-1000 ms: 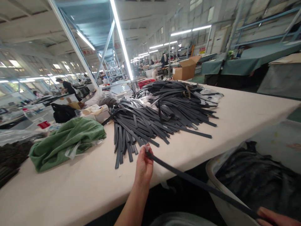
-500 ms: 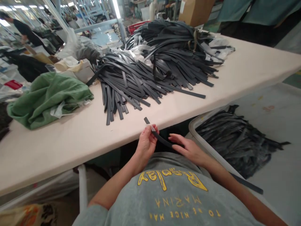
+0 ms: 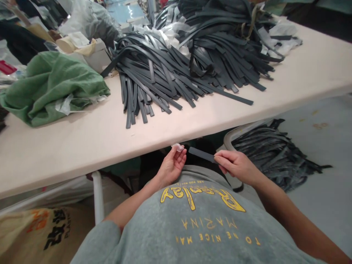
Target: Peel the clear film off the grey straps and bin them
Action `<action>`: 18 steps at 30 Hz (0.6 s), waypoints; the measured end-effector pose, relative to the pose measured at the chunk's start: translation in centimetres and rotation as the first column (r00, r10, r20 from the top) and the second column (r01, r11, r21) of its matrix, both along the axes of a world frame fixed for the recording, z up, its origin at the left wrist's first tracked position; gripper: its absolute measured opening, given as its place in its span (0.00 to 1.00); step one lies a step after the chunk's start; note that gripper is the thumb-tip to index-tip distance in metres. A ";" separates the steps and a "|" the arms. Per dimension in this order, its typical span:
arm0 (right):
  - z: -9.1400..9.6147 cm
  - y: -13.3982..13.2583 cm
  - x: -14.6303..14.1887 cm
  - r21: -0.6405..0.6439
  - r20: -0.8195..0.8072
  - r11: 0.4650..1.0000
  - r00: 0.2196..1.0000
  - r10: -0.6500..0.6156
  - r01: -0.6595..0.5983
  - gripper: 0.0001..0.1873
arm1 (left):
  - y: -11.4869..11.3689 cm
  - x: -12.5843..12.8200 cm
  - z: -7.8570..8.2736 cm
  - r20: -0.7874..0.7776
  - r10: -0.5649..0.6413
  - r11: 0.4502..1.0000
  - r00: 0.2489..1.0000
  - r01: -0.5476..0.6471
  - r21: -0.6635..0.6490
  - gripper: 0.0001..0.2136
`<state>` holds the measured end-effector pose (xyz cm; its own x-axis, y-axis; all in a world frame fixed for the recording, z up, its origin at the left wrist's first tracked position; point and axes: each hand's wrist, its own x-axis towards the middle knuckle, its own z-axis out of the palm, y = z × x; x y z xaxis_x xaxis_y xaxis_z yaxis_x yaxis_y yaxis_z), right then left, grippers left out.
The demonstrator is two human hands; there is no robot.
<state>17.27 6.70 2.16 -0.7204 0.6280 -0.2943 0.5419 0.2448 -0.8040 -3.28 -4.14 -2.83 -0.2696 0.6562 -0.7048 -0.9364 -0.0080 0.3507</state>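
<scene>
Off the surface's (image 3: 68, 145) near edge, my left hand (image 3: 172, 165) pinches white scrap (image 3: 179, 147), my right hand (image 3: 237, 164) a dark strip (image 3: 201, 154), best gripped firmly.

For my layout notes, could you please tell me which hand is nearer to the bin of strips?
Right. The right hand is beside the bin; the left hand is farther off, near the edge of the table.
</scene>
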 end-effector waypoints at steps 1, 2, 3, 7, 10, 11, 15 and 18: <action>0.3 -0.3 0.3 0.007 0.007 1.000 1.000 0.019 -0.019 0.19 | 0.1 0.2 0.0 0.012 -0.006 1.000 1.000 0.006 -0.008 0.06; 0.4 -0.5 0.4 0.013 0.010 0.999 0.999 0.039 -0.039 0.19 | 0.2 0.3 0.0 0.022 -0.012 1.000 1.000 0.013 -0.014 0.06; 0.5 -0.8 0.3 0.019 0.011 0.998 0.998 0.056 -0.056 0.20 | 0.3 0.5 0.0 0.028 -0.020 1.000 0.999 0.020 -0.015 0.06; -0.3 -1.0 -1.0 0.026 0.020 0.998 0.998 0.052 -0.053 0.19 | 0.5 1.2 0.0 0.046 -0.054 0.998 0.997 0.055 -0.020 0.05; -0.8 -0.7 -1.5 0.050 0.037 0.998 0.999 0.027 -0.029 0.19 | 0.5 1.4 -0.2 0.064 -0.068 0.996 0.996 0.071 -0.045 0.04; -0.9 -0.7 -1.7 0.069 0.046 0.997 0.999 0.025 -0.028 0.18 | 0.5 1.4 -0.3 0.069 -0.072 0.996 0.995 0.076 -0.054 0.04; -1.5 -0.9 -3.0 0.168 0.087 0.985 0.996 0.029 -0.043 0.16 | 0.6 1.7 -0.8 0.083 -0.107 0.991 0.991 0.114 -0.072 0.04; -1.9 -1.2 -4.6 0.218 0.122 0.975 0.992 0.022 -0.049 0.14 | 0.7 2.0 -1.3 0.100 -0.157 0.985 0.983 0.163 -0.058 0.05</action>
<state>12.71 5.53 0.21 -0.7119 0.6614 -0.2360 0.6174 0.4293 -0.6592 -1.27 -3.43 -4.15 -0.0949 0.6365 -0.7654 -0.9527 0.1650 0.2554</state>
